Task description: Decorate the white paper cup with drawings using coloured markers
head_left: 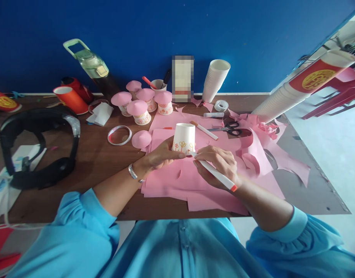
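- The left hand [163,154] has its fingers closed around the lower side of the upturned paper cup [184,138], apparently to steady it while it is drawn on.
- The right hand [219,164] pinches a white marker [216,174], its orange-capped end pointing back toward the wrist and its tip at the cup's lower right edge.
- The cup stands mouth-down on the pink paper sheets [195,181] covering the counter [93,162]; it is white, with small orange stalk-like drawings near its rim.
- Just left of the cup lies a pink paper cone [141,139]; behind the cup stand finished cups with pink tops [139,112].
- Right of the cup lie scissors [228,129].
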`<state>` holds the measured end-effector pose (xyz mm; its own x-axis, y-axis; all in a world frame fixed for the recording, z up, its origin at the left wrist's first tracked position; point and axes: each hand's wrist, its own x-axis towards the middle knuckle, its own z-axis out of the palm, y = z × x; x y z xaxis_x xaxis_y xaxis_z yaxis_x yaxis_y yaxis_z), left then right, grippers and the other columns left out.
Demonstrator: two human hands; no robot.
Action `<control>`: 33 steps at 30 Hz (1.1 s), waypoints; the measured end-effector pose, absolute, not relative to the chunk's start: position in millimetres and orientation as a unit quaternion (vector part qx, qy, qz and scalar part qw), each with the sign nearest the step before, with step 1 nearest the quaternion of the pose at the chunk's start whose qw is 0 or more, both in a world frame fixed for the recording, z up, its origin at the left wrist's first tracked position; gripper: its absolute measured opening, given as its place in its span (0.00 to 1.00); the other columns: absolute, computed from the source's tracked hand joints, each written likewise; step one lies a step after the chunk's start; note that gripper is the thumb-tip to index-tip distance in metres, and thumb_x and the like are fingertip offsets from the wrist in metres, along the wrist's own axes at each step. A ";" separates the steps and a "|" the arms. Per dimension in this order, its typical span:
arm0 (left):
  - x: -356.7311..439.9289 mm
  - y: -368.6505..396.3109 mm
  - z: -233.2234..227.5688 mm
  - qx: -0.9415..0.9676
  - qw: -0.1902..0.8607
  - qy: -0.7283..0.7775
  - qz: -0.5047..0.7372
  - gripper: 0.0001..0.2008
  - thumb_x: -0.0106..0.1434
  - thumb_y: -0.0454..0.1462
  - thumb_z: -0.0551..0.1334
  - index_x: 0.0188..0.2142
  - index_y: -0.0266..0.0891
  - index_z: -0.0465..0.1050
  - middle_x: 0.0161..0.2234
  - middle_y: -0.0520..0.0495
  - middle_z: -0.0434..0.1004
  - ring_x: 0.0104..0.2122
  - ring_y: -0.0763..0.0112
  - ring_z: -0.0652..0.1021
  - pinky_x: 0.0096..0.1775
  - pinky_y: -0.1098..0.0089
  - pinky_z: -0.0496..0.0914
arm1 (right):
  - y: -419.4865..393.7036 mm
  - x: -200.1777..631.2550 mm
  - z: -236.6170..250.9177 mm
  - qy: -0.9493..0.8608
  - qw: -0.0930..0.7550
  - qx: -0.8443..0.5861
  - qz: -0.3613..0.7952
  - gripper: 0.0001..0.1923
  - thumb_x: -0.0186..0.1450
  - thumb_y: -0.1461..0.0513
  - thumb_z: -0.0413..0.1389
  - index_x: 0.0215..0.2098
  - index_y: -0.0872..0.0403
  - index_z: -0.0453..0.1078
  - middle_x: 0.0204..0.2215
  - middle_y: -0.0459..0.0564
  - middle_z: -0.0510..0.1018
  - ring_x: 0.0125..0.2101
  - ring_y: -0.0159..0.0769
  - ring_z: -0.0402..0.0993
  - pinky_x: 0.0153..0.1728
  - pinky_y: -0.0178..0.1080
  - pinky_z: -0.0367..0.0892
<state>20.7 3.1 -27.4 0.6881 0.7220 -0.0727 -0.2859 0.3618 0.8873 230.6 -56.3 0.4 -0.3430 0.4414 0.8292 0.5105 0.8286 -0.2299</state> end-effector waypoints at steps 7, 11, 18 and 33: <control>21.3 5.6 -30.5 0.458 0.801 0.219 0.319 0.19 0.55 0.38 0.80 0.44 0.38 0.81 0.39 0.46 0.83 0.40 0.66 0.81 0.47 0.63 0.77 | -56.3 231.3 -0.8 -0.823 0.485 -0.294 -0.033 0.08 0.71 0.69 0.60 0.46 0.52 0.70 0.33 0.48 0.82 0.31 0.33 0.82 0.31 0.35 0.78; 21.7 7.1 -32.9 0.455 0.801 0.225 0.318 0.20 0.53 0.38 0.80 0.43 0.38 0.81 0.39 0.47 0.83 0.39 0.67 0.82 0.47 0.63 0.77 | -56.5 231.2 -1.2 -0.822 0.483 -0.300 -0.029 0.09 0.71 0.68 0.59 0.47 0.51 0.69 0.33 0.46 0.82 0.31 0.33 0.83 0.31 0.35 0.78; 21.7 7.3 -33.0 0.462 0.799 0.216 0.319 0.19 0.55 0.38 0.80 0.44 0.38 0.81 0.38 0.47 0.84 0.40 0.65 0.82 0.48 0.61 0.77 | -56.3 231.8 -1.3 -0.826 0.479 -0.296 -0.026 0.11 0.70 0.70 0.60 0.47 0.51 0.69 0.33 0.47 0.82 0.31 0.33 0.83 0.31 0.35 0.79; 20.7 5.6 -32.0 0.454 0.805 0.216 0.315 0.21 0.54 0.39 0.80 0.46 0.39 0.82 0.42 0.46 0.85 0.43 0.66 0.83 0.49 0.64 0.77 | -55.5 232.0 1.8 -0.824 0.477 -0.303 -0.036 0.10 0.70 0.70 0.59 0.46 0.51 0.68 0.32 0.46 0.82 0.31 0.32 0.82 0.33 0.34 0.80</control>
<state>20.7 5.6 -32.0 0.7084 0.7032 -0.0607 -0.3114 0.3887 0.8672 232.0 -55.5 1.8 -0.3609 0.4641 0.8089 0.5333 0.8143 -0.2292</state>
